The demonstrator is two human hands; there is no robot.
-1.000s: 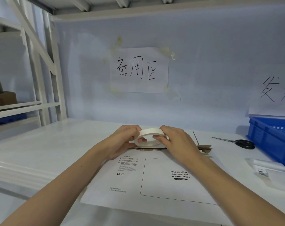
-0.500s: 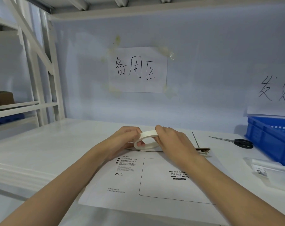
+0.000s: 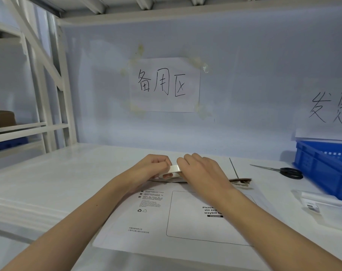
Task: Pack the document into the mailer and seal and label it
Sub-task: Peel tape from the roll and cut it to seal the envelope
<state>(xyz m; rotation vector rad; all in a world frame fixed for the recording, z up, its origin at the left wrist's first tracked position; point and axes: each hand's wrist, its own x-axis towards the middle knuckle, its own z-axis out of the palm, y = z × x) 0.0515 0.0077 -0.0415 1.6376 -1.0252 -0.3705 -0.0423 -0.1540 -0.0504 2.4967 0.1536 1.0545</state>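
A white mailer [image 3: 158, 222] with a printed waybill frame lies flat on the white table [image 3: 68, 173], its brown torn flap edge [image 3: 241, 180] at the far end. Above that far edge both hands hold a small white roll of tape [image 3: 174, 169]. My left hand [image 3: 152, 167] pinches the roll from the left, fingers curled. My right hand [image 3: 199, 169] covers its right side, thumb on the roll's outer face. Most of the roll is hidden by the fingers. The document is not visible.
Black-handled scissors [image 3: 289, 172] lie at the right rear. A blue plastic crate [image 3: 326, 165] stands at the far right, with a clear bag holding a label roll [image 3: 320, 202] in front of it. White shelf posts [image 3: 54, 94] rise on the left. Paper signs hang on the back wall.
Both hands have closed in on the tape roll, which has tipped lower toward the mailer's far edge; less of the roll shows than before.
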